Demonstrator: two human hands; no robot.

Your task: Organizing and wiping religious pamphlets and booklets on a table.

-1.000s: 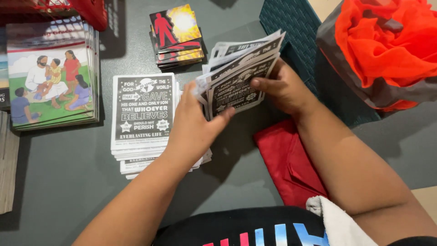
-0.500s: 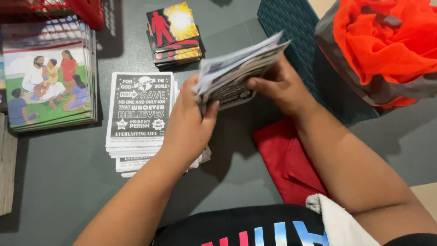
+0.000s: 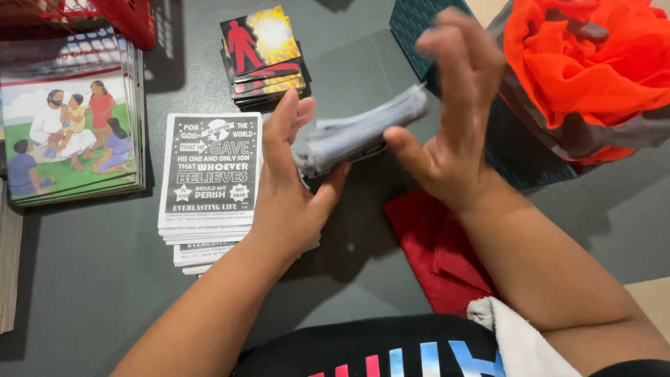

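A thin stack of black-and-white leaflets (image 3: pixel 363 129) hangs edge-on above the grey table, pressed between my two palms. My left hand (image 3: pixel 289 188) is flat against the stack's left end, with its thumb under the stack. My right hand (image 3: pixel 453 132) presses the right end, fingers stretched upward and thumb below. The stack is blurred, so its print is not readable. A larger pile of the same leaflets (image 3: pixel 209 174) lies on the table just left of my left hand.
Small cards with a red figure (image 3: pixel 262 52) are piled at the back. Illustrated booklets (image 3: pixel 70 126) lie at the left below a red basket (image 3: pixel 122 17). A red cloth (image 3: pixel 433 255) lies under my right forearm, with an orange cloth (image 3: pixel 586 63) and a teal mat (image 3: pixel 419 28) at the right.
The leaflets went from a fanned, face-up bundle to a squared stack held edge-on. My right hand opened its fingers and flattened against the stack's end, and my left hand did likewise.
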